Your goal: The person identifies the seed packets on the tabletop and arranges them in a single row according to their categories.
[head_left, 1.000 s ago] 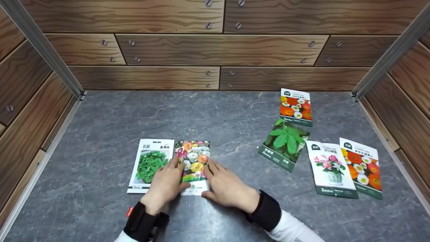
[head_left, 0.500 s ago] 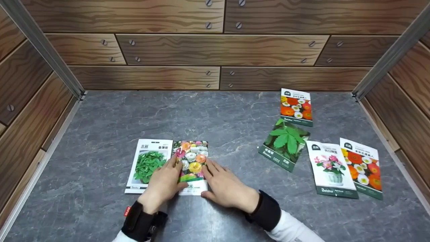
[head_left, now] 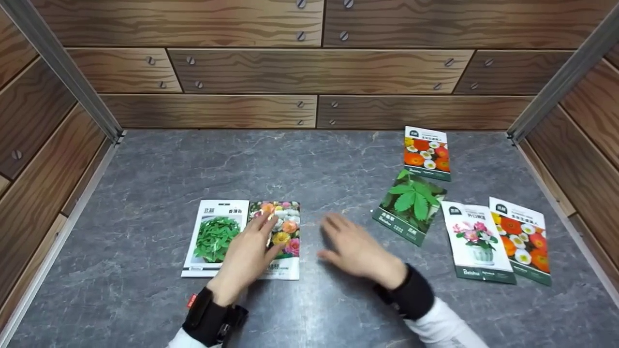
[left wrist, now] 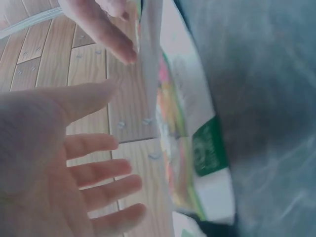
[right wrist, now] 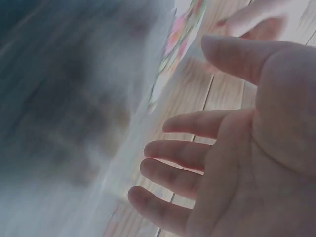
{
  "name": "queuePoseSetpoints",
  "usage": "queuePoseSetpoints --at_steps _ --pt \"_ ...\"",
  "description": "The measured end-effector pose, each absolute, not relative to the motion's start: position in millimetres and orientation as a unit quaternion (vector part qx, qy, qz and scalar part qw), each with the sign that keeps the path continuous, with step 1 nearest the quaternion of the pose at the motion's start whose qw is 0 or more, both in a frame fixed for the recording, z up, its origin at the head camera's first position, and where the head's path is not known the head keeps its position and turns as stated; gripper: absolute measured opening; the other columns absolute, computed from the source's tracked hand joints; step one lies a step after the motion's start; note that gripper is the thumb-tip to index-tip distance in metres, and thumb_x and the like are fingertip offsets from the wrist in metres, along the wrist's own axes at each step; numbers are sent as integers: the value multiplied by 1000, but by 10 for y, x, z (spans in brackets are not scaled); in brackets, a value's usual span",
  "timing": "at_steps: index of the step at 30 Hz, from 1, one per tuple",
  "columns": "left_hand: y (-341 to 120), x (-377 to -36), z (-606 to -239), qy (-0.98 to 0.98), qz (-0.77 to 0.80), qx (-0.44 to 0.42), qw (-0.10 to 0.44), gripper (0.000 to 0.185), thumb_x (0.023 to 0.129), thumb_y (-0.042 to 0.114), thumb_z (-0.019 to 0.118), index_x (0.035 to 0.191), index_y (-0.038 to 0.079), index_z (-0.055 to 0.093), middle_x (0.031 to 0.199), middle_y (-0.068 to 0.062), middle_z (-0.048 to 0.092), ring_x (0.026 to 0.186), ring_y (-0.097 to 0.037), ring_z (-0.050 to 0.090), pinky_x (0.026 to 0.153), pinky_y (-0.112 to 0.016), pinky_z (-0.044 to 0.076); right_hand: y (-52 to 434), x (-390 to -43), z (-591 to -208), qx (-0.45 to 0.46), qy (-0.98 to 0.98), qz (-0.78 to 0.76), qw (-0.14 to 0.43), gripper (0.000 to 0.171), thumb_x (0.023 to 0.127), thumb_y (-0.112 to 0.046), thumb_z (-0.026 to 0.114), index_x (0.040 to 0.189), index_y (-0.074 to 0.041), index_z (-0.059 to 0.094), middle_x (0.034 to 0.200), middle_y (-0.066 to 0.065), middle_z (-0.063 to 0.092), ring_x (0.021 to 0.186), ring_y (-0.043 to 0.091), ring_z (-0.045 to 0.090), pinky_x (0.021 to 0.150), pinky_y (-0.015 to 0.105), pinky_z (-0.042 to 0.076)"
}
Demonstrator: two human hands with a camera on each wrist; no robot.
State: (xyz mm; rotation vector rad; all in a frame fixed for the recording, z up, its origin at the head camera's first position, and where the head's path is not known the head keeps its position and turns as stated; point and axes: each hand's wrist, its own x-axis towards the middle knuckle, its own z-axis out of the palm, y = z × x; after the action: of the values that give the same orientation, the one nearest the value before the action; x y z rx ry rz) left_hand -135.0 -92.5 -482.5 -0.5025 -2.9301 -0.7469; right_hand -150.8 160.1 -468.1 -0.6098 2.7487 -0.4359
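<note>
On the grey slab (head_left: 309, 164), both our hands lie flat, holding nothing: left (head_left: 247, 256) over the flower packet (head_left: 283, 241), right (head_left: 358, 251) beside it. Thin, light, slippery; we'd pinch an edge.

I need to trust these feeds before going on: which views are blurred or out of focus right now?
Head view: mostly sharp, only the right hand is motion-smeared. Left wrist view: soft throughout, the multicoloured flower seed packet and grey stone-look tabletop hazy. Right wrist view: heavy streaking across the tabletop and packet; the open palm is clearer.
</note>
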Motion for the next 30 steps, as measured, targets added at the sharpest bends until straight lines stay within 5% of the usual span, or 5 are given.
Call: queuePoseSetpoints --at_steps 6,14,22,30 --pt "-768 -1346 -4853 -943 -271 -179 69 50 99 27 73 140 1 64 149 -24 61 134 -45 62 109 -57 55 2285 -1489 -4626 -180 968 -157 80 74 101 -39 67 157 2 42 166 30 36 153 51 39 127 67 33" --pt "-564 -1330 -4798 -937 -279 -195 84 45 99 25 73 138 3 67 144 -17 66 127 -38 68 101 -52 60 2911 -1539 -4648 -79 987 -134 48 72 104 -38 62 156 8 41 163 40 33 150 60 34 122 72 34" --pt "-425 -1332 -4764 -937 -289 -187 63 49 98 26 73 140 3 65 144 -19 66 114 -33 71 97 -51 61 2846 -1571 -4760 -82 986 -115 92 75 104 -40 62 154 12 41 162 41 33 149 60 37 122 71 35" --pt "-220 -1371 -4765 -935 -296 -189 44 51 97 28 74 139 1 65 142 -21 66 124 -41 68 100 -56 61 2552 -1506 -4775 -146 972 -148 107 74 102 -39 66 156 7 43 166 33 34 152 54 37 125 68 34"
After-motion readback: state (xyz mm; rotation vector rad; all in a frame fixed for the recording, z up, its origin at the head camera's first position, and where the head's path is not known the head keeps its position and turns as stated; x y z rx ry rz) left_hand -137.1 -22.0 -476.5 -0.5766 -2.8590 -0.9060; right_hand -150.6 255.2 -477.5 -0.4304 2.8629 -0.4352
